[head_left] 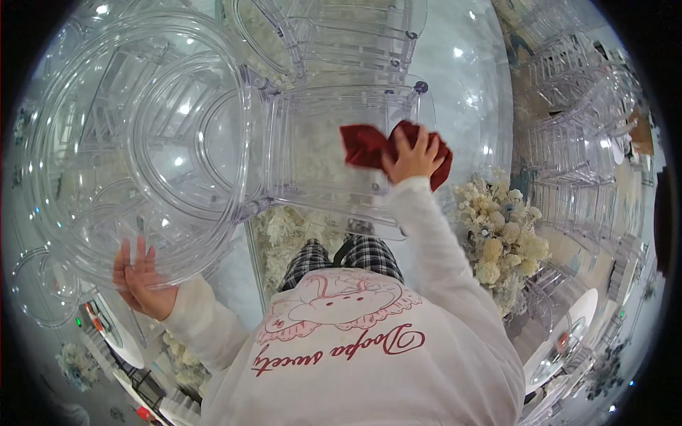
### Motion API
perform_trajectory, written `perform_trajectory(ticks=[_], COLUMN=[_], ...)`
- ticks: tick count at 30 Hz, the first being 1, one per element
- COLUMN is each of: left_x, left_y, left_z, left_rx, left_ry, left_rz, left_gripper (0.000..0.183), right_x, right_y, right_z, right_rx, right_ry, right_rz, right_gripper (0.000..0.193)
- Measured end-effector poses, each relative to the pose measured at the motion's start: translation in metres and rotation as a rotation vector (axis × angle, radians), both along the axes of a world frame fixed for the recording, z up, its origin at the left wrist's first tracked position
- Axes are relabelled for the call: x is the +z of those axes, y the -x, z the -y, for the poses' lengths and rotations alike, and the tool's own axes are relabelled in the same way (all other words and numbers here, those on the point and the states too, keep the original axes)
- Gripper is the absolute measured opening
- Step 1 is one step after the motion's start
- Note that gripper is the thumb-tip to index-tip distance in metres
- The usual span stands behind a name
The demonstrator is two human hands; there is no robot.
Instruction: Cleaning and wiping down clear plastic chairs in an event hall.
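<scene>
A clear plastic chair (323,135) stands in front of me, its large round back (240,106) toward the left and its seat toward the right. At the near lower rim of that back is my left hand (149,284), thumb and fingers on either side of the see-through edge, fingers fairly straight. My right hand (414,156) is closed over a dark red cloth (364,144) at the right edge of the seat. Part of the cloth spreads left of the fingers, and the rest bunches beneath the palm.
Another clear chair (355,35) stands just beyond. Stacked clear chairs (568,135) line the right side. Cream dried flowers (501,241) sit close to my right forearm, and more pale flowers (284,231) lie below the chair. White round tables (568,341) are at the lower right.
</scene>
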State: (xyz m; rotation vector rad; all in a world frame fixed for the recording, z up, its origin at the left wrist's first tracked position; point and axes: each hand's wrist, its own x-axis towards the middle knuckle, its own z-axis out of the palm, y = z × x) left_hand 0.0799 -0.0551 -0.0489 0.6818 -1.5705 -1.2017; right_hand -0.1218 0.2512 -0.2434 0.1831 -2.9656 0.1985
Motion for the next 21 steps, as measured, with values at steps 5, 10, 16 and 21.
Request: perform_trajectory(ticks=[5,10,16,21], left_x=[-0.005,-0.008,-0.003,-0.009], left_y=[0.004,-0.006,0.004,0.0], left_z=[0.0,0.012,-0.002,-0.003], left_rx=[0.012,0.093,0.161,0.167], left_ry=[0.014,-0.026,0.037,0.067], left_rz=[0.001,0.021,0.09,0.083], left_gripper=[0.034,0.039,0.042,0.042], right_x=[-0.008,-0.014,0.002,-0.005], right_y=[0.112,0.031,-0.083,-0.019], right_z=[-0.025,-0.04,-0.049,-0.039], right_rx=[-0.107,0.203,0.452,0.557], right_ry=[0.213,0.039,-0.002,-0.061], right_rz=[0.047,-0.2,0.039,0.008], right_gripper=[0.043,0.048,0.053,0.055])
